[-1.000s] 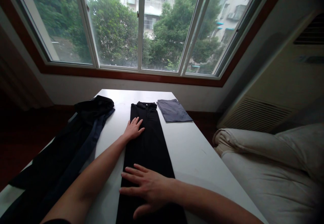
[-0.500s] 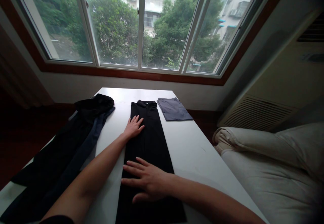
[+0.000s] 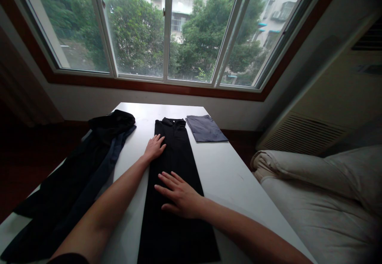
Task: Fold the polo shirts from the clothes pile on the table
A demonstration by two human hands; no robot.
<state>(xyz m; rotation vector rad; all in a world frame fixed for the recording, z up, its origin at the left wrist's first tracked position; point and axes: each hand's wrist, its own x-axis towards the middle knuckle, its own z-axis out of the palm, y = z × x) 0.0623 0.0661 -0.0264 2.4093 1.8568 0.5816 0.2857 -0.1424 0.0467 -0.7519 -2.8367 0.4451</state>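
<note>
A long, narrow folded black shirt point(image 3: 179, 156) with its collar at the far end lies down the middle of the white table point(image 3: 229, 184). My left hand point(image 3: 154, 147) rests flat on the shirt's left edge, below the collar, fingers spread. Nearer to me, my right hand point(image 3: 180, 198) lies over the shirt with its fingers apart and palm down. Neither hand grips the cloth. The near end of the shirt runs out of the bottom of the view.
Several dark garments point(image 3: 74, 172) lie in a loose heap along the table's left side. A folded grey garment point(image 3: 205, 128) is at the far right corner. A pale sofa point(image 3: 316, 196) stands to the right, and a window point(image 3: 167, 37) is beyond the table.
My right hand has slid a little away from me and to the right over the shirt. My left hand has shifted slightly left towards the shirt's edge.
</note>
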